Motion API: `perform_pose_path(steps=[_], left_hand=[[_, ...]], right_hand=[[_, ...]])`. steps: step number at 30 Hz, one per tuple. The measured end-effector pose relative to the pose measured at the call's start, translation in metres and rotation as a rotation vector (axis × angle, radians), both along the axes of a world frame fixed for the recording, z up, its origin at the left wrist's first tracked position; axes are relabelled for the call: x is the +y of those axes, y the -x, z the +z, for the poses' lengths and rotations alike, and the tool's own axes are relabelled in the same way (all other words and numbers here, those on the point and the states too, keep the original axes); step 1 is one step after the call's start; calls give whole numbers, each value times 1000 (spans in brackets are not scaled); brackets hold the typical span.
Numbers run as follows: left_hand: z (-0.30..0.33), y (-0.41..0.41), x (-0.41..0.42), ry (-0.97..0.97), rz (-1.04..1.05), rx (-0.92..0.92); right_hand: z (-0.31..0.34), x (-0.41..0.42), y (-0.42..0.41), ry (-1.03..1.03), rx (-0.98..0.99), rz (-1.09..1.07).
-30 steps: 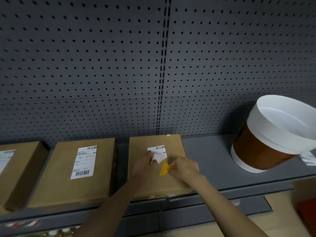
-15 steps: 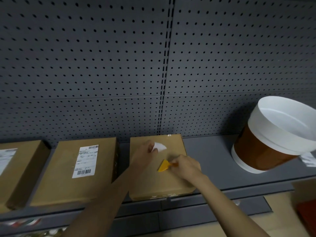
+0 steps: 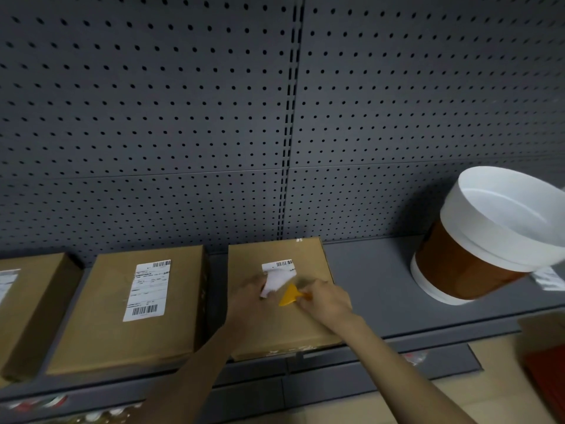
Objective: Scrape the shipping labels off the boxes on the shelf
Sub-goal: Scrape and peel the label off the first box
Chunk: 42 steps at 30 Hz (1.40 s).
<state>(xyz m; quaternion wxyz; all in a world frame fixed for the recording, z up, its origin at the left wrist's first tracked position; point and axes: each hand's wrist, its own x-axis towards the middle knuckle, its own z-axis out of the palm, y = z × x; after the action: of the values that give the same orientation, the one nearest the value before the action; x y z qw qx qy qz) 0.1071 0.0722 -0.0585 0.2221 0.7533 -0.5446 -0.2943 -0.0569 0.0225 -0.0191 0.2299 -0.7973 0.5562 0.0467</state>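
Note:
Three brown cardboard boxes lie flat on a grey shelf [image 3: 376, 289]. On the middle box [image 3: 275, 325] a white shipping label [image 3: 276, 272] is partly peeled; its barcode strip still sticks at the top, and the loose lower part is pinched in my left hand [image 3: 247, 296]. My right hand [image 3: 325, 301] grips an orange scraper [image 3: 289, 296], blade pointing left just below the lifted label. The box to the left [image 3: 101, 332] carries a whole label [image 3: 147, 290]. The far-left box [image 3: 27, 304] shows part of a label [image 3: 7, 281] at the frame edge.
A grey pegboard wall [image 3: 183, 117] backs the shelf. A large white and brown bucket [image 3: 489, 237] sits tilted at the right, with a white paper scrap [image 3: 547, 280] beside it. Below the shelf's front edge are packaged goods [image 3: 39, 403] and something red [image 3: 547, 371] at the right.
The peeled flap, folded far up half a second ago, has come back down so the barcode strip shows again. The scraper has shifted slightly right, below the flap.

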Motion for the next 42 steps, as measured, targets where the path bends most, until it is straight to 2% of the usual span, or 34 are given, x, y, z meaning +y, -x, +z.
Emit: perform_pose_path(steps=[2,4,8,16,20,23,27,30,34,36,41,42], left_hand=[[5,-1,-6,-56,191,128],[8,-7,-13,-76,289,225],[3,-20,-18,-42,294,335],[2,-24,-16,-44,277,337],[7,-21,-18,49,220,304],[4,-24,-19,115,259,403],[-7,-35,-24,90,317,509],[2,-29,-24,53,269,581],[1,-24,-27,70,125,531],[5,-24,-26,55,81,573],[5,-31,-22,24,-221,522],[3,-30,-22,42,-212,520]], right_hand=[[-1,0,2,-14,-28,-6],[-2,-2,3,-25,-17,-15],[-5,-3,-6,-16,-15,-16],[-10,-9,-41,-12,-132,-30],[-15,-13,-34,-26,-131,-25],[-14,-15,-39,-36,-158,-43],[-17,-15,-38,-54,-145,-42],[-18,-15,-32,-44,-157,-54],[-17,-16,-32,1,-201,-68],[-18,-17,-32,-11,-204,-59],[-17,-19,-30,-20,-242,-66],[-16,-20,-30,-21,-236,-64]])
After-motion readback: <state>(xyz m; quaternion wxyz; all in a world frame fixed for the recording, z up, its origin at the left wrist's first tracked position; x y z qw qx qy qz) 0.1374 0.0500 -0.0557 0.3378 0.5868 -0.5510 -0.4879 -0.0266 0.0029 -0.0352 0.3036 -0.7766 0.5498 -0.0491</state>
